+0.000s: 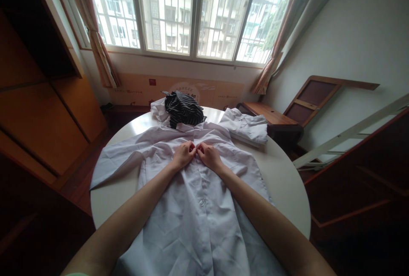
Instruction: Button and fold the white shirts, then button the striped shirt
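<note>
A white button-up shirt (pixel 179 220) lies spread front side up on a round white table, its collar at the far side and one sleeve stretched out to the left. On the upper front placket, my left hand (pixel 184 154) and my right hand (pixel 208 156) meet with fingers bent and pinched on the shirt's edge. The fingertips hide whatever button may be between them. Lower on the placket a button (pixel 201 203) shows. Past the collar sits a crumpled black-and-white striped cloth (pixel 183 109). A folded white garment (pixel 244 126) lies to its right.
The round table (pixel 289 182) has bare rim at right and left. Another white cloth (pixel 159 109) sits behind the striped one. A wooden cabinet (pixel 38 118) stands left, a low wooden stand (pixel 271 114) back right, and a barred window (pixel 191 12) ahead.
</note>
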The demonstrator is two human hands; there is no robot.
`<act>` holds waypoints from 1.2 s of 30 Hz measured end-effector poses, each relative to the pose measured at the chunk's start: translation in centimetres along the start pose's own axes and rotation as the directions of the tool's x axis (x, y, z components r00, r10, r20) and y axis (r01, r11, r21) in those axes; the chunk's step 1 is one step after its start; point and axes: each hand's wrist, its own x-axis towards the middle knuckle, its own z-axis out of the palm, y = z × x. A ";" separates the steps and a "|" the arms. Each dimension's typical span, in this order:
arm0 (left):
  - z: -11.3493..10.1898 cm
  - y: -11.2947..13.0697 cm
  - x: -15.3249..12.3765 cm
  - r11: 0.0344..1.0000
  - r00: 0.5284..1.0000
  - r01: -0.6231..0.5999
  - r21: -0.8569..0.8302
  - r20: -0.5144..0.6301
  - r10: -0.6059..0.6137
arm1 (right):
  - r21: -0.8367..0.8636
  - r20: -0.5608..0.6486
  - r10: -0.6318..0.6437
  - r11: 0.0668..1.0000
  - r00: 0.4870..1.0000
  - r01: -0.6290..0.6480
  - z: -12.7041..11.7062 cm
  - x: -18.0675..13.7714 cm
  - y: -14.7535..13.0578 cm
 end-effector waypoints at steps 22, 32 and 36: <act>-0.2 0.2 -0.1 1.000 1.000 0.004 -0.028 0.003 -0.004 | 0.132 0.018 0.084 0.988 0.996 -0.086 0.0 0.4 0.3; -0.1 0.1 -0.1 0.999 0.998 0.038 0.033 -0.052 -0.036 | 0.185 -0.015 0.108 0.977 0.994 -0.103 0.4 0.6 0.7; -0.4 0.4 -0.2 0.993 0.992 0.107 0.053 -0.072 -0.104 | 0.167 -0.077 0.096 0.983 0.992 -0.082 0.2 0.3 0.5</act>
